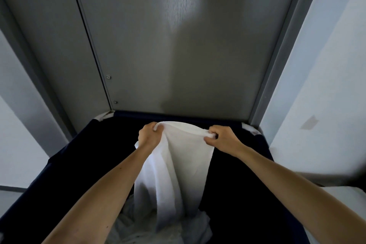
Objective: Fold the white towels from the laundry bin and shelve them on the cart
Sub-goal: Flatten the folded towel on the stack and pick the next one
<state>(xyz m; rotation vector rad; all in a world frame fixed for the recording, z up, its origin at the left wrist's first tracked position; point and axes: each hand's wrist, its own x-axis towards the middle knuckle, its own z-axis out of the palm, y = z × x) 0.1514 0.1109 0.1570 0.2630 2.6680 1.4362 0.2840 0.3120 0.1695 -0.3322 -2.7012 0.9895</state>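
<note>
A white towel (178, 164) hangs lengthwise from both my hands over the dark navy laundry bin (79, 154). My left hand (149, 134) grips the towel's top edge at its left end. My right hand (222, 138) pinches the same edge at its right end, so the edge sags between them. The towel's lower end drapes down into the bin onto more crumpled white towels (138, 228) lying at the bottom. The cart is not in view.
A grey door (178, 45) stands right behind the bin, with a grey frame on each side. Pale walls (326, 85) flank it left and right. The bin's far corners have white fittings (105, 116).
</note>
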